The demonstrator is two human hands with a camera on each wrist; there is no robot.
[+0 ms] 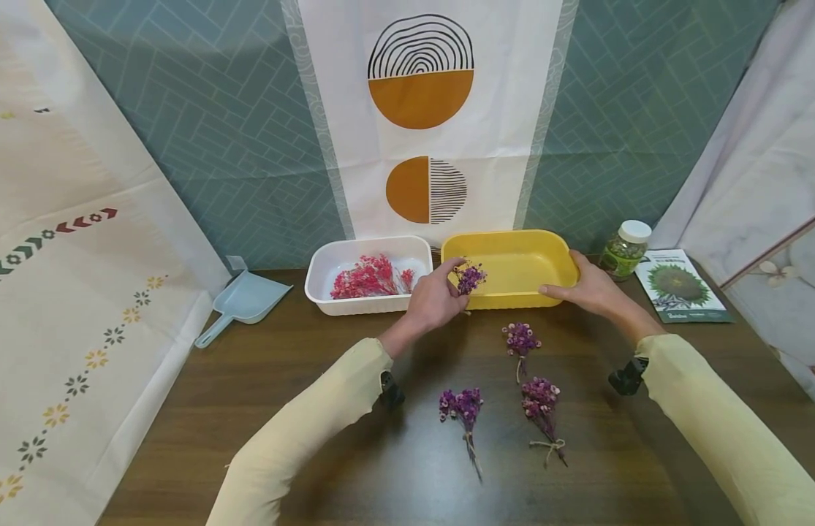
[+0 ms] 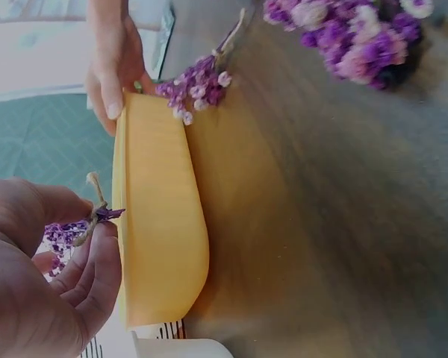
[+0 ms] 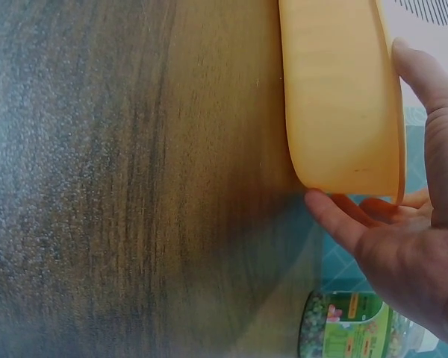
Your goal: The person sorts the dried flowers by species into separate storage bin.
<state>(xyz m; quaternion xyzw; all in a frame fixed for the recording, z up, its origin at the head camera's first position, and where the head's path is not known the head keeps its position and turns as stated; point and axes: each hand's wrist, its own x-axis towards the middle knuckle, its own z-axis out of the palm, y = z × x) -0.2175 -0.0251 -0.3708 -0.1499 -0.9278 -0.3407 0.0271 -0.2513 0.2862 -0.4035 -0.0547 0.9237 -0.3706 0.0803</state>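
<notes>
My left hand pinches a small bunch of purple dried flowers over the front left corner of the yellow tray. In the left wrist view, thumb and fingers hold its twine-tied stems, blossoms hanging beyond them. At the tray's right end, my right hand grips the rim, thumb over the edge and fingers against the outer end wall. In front of the tray lie three more purple bunches: one near it, one below that, and one further left.
Left of the yellow tray stands a white tray holding red-pink dried flowers. A light blue dustpan lies at the far left. On the right are a white-lidded jar and a seed packet. Fabric hangs behind.
</notes>
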